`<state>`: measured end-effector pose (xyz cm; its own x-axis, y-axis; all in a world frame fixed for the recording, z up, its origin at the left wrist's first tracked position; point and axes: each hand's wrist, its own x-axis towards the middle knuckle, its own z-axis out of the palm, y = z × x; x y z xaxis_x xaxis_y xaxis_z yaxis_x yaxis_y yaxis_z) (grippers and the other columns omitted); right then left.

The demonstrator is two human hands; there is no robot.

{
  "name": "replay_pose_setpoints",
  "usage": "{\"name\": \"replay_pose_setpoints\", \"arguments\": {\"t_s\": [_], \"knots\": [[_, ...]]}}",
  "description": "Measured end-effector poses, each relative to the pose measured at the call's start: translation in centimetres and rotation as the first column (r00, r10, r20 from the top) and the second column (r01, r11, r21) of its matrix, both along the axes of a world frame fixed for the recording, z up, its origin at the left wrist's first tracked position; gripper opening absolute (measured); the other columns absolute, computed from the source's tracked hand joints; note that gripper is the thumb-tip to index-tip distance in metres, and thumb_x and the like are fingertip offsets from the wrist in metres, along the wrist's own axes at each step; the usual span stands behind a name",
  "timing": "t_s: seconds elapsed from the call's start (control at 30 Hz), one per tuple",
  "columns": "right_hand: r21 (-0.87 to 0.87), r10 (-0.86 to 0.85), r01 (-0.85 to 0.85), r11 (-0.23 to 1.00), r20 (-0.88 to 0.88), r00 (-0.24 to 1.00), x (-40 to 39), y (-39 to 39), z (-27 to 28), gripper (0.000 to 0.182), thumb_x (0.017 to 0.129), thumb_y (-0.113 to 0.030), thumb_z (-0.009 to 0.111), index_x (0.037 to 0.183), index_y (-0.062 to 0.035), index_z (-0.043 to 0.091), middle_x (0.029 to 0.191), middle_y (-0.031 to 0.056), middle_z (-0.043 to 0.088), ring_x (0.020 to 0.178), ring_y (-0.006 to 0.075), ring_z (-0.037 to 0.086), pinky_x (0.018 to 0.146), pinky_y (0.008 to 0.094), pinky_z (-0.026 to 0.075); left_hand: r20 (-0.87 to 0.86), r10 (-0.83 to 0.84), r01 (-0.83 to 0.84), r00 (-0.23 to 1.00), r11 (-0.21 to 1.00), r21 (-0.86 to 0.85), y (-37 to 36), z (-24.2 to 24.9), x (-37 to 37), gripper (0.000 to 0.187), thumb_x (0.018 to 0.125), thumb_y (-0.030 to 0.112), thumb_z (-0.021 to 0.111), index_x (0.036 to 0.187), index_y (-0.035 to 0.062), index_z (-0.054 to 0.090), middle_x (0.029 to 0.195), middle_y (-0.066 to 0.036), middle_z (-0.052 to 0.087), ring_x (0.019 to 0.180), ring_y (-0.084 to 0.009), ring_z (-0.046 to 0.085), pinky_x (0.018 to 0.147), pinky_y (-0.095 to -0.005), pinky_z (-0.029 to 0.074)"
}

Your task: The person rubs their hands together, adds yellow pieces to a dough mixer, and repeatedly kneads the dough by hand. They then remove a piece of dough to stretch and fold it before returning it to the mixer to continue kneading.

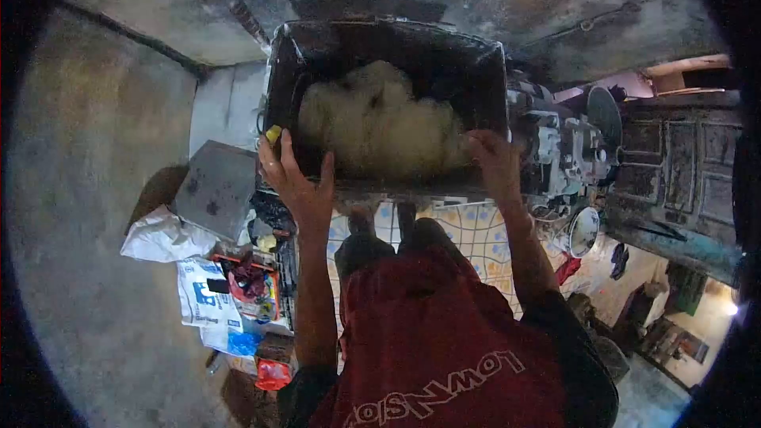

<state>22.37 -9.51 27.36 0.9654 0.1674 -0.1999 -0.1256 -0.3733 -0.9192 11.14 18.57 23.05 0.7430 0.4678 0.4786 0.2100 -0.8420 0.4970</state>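
Observation:
A deep dark metal trough (386, 185) is in front of me, holding a pale, lumpy, dough-like mass (372, 131) whose surface looks blurred. At the trough's left front corner is my left hand (300, 181), fingers spread over the rim and thumb apart. A small yellow piece (273, 134) lies right at its fingertips. Over the right side of the trough, my right hand (498, 162) has its fingers drawn together at the edge of the mass. I cannot tell what is between those fingertips.
Machinery (564, 147) adjoins the trough's right side. A grey flat board (214, 190), a white sack (168, 238) and a red plastic packet (273, 375) are at left. Below right stands a white round container (584, 231) on the floor. A wooden cabinet (674, 162) is farther right.

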Motion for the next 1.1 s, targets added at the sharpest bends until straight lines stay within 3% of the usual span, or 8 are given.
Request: {"name": "replay_pose_setpoints", "arguments": {"t_s": [0.13, 0.33, 0.53, 0.73, 0.87, 0.97, 1.03, 1.1], "knots": [[-0.320, 0.078, -0.022, 0.947, 0.165, 0.983, 3.4, -0.6, 0.4, 0.027, 0.090, -0.026, 0.061, 0.100, -0.0006, 0.065, 0.091, 0.0094, 0.066, 0.079, 0.0133, 0.062, 0.068, 0.0303, 0.052, -0.005, 0.127, -0.127, 0.992, 0.992, 0.000, 0.1, -2.3, 1.6, 0.071, 0.084, 0.048, 0.060, 0.138, 0.0085, 0.035, 0.145, -0.020, 0.026, 0.135, -0.0387, 0.022, 0.105, -0.0636, 0.012], [-0.380, 0.256, -0.066, 0.923, 0.476, 0.841, 8.3, 3.1, 0.7, 0.024, 0.090, -0.025, 0.060, 0.098, -0.0028, 0.066, 0.090, 0.0128, 0.066, 0.081, 0.0201, 0.066, 0.071, 0.0331, 0.052, -0.138, 0.231, -0.219, 0.963, 0.971, 0.098, -0.7, -2.7, 2.8, 0.064, 0.088, 0.051, 0.051, 0.137, 0.0108, 0.039, 0.143, -0.015, 0.034, 0.135, -0.0362, 0.025, 0.106, -0.0640, 0.010], [-0.448, 0.431, -0.235, 0.862, 0.405, 0.806, 10.6, 6.6, -2.1, 0.024, 0.088, -0.017, 0.061, 0.109, -0.0048, 0.061, 0.099, 0.0146, 0.065, 0.089, 0.0259, 0.065, 0.077, 0.0347, 0.051, -0.158, 0.277, -0.261, 0.948, 0.959, 0.115, -0.5, -3.3, 2.8, 0.057, 0.090, 0.045, 0.051, 0.135, 0.0127, 0.042, 0.143, -0.015, 0.035, 0.135, -0.0361, 0.026, 0.107, -0.0628, 0.008], [-0.640, 0.706, -0.301, 0.707, 0.617, 0.347, 9.7, 8.8, -7.8, 0.024, 0.086, -0.013, 0.058, 0.109, -0.0070, 0.062, 0.104, 0.0115, 0.064, 0.086, 0.0245, 0.065, 0.068, 0.0360, 0.052, -0.115, 0.283, -0.271, 0.952, 0.957, 0.107, -0.4, -3.5, 2.7, 0.054, 0.090, 0.041, 0.052, 0.135, 0.0129, 0.044, 0.143, -0.014, 0.036, 0.135, -0.0360, 0.026, 0.107, -0.0622, 0.005], [-0.974, 0.975, 0.103, 0.203, 0.210, 0.071, 4.7, 8.6, -13.7, 0.041, 0.086, -0.020, 0.056, 0.126, -0.0108, 0.052, 0.118, 0.0083, 0.059, 0.091, 0.0258, 0.065, 0.071, 0.0450, 0.052, -0.135, 0.296, -0.285, 0.945, 0.953, 0.100, -0.5, -3.3, 2.7, 0.053, 0.089, 0.039, 0.053, 0.135, 0.0128, 0.044, 0.142, -0.016, 0.036, 0.135, -0.0369, 0.027, 0.107, -0.0616, 0.004], [-0.986, 0.990, -0.095, 0.134, 0.138, -0.038, 4.2, 7.0, -16.0, 0.052, 0.084, -0.023, 0.057, 0.133, -0.0120, 0.046, 0.125, 0.0090, 0.054, 0.099, 0.0273, 0.061, 0.082, 0.0521, 0.045, -0.164, 0.282, -0.268, 0.945, 0.958, 0.100, -0.4, -3.1, 2.6, 0.053, 0.089, 0.038, 0.053, 0.135, 0.0128, 0.043, 0.143, -0.016, 0.035, 0.135, -0.0377, 0.027, 0.107, -0.0617, 0.004], [-0.997, 0.991, -0.049, -0.067, -0.072, 0.112, 3.2, 7.6, -12.4, 0.050, 0.084, -0.022, 0.058, 0.130, -0.0082, 0.047, 0.129, 0.0138, 0.051, 0.109, 0.0296, 0.056, 0.100, 0.0578, 0.032, -0.186, 0.279, -0.261, 0.942, 0.958, 0.118, -0.5, -3.0, 2.0, 0.053, 0.089, 0.038, 0.053, 0.135, 0.0131, 0.042, 0.144, -0.016, 0.033, 0.136, -0.0377, 0.025, 0.107, -0.0625, 0.003], [-0.913, 0.868, -0.329, -0.241, -0.355, 0.348, 6.2, 9.2, -6.9, 0.038, 0.082, -0.019, 0.059, 0.118, -0.0077, 0.057, 0.116, 0.0145, 0.059, 0.103, 0.0282, 0.060, 0.095, 0.0540, 0.039, -0.173, 0.266, -0.252, 0.948, 0.963, 0.098, -0.4, -3.0, 2.5, 0.054, 0.089, 0.039, 0.053, 0.136, 0.0134, 0.042, 0.145, -0.016, 0.032, 0.136, -0.0374, 0.024, 0.106, -0.0631, 0.003]]}}
